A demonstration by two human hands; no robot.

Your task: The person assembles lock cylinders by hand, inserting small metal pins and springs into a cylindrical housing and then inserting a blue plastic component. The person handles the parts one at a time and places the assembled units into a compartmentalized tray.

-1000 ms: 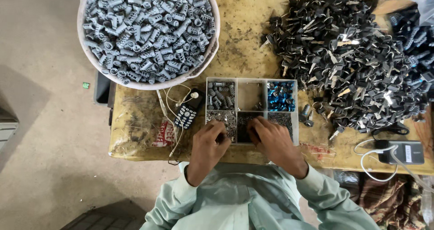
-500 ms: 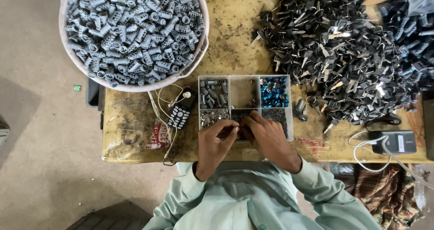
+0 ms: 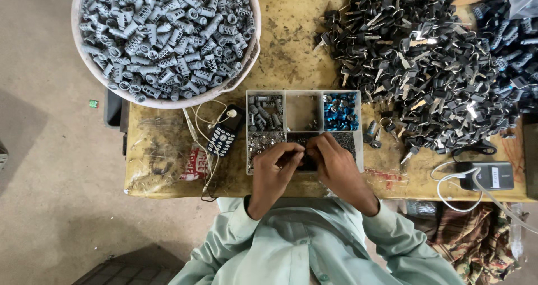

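On the left a wide basin point(image 3: 168, 101) brims with grey ribbed plugs point(image 3: 162, 33) and hangs partly over the bench point(image 3: 291, 33) edge. Beside it lie a small keypad phone point(image 3: 223, 135) and a loop of white cable point(image 3: 197, 129).

Next comes the tray point(image 3: 286, 97), divided into compartments: grey bits top left, a nearly bare one in the middle, blue rings point(image 3: 340, 111) top right, fine metal bits along the near row.

The left hand point(image 3: 274, 170) and right hand point(image 3: 336, 164) meet over the tray's near middle compartment. Both are narrowed to a pinch, fingertips almost touching, around a small part point(image 3: 302, 157) between them.

To the right sprawls a heap of dark clips point(image 3: 426, 66), then a grey power pack point(image 3: 486, 176) with its white lead.

As I see it, the part is tiny and held only by fingertips, so a slip could drop it among the look-alike bits below or into the wrong compartment. The heap crowds the tray's right edge, and a nudge from the right wrist could spill clips in. The overhanging basin could tip if the bench is knocked.

What the pinched part is I cannot tell; the fingers cover most of it and of the compartment beneath. The basin, the heap and the bench's far right are cut off by the frame.
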